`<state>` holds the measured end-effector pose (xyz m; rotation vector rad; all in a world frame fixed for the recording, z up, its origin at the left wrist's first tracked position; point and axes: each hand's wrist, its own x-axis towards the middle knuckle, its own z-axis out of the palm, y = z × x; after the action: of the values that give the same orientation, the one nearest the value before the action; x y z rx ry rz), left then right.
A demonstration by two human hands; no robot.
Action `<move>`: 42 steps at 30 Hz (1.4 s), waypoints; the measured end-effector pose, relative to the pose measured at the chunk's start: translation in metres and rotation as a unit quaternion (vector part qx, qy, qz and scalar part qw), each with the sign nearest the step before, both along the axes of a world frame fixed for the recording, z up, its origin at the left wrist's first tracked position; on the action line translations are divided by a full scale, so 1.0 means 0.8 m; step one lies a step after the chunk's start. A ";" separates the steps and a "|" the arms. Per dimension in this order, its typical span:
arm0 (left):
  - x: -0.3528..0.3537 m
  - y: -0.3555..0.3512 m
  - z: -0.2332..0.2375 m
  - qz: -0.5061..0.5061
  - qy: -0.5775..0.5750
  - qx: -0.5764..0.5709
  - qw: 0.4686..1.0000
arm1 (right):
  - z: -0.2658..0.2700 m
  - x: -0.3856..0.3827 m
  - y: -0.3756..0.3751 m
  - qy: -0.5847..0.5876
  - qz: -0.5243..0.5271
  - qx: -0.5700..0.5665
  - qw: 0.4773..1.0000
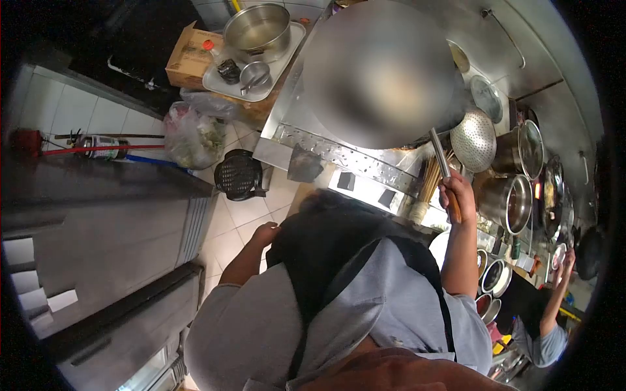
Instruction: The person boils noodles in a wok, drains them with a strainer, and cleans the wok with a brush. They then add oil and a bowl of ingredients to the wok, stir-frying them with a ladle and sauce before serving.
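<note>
Your right hand (456, 195) grips the ladle handle (444, 164) at its far end, clear of the heat. The shaft runs toward 11 o'clock into the wok (451, 122). Your left hand (264, 233) hangs half-curled and empty at your hip.

No legible text anywhere.

Wooden ladle handle (455, 214), shiny perforated metal strainer (474, 139), brushed steel counter (290, 120)
</note>
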<state>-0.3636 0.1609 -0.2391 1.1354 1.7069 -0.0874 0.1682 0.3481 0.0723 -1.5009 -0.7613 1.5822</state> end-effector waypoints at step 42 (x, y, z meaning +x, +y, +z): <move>-0.008 -0.070 -0.078 -0.034 -0.036 0.054 0.997 | -0.002 -0.014 0.090 -0.473 0.107 0.056 0.873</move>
<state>-0.3697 0.1046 -0.3013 1.2613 1.6251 0.0043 0.1570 0.4203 0.0704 -2.1528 -1.5646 0.8276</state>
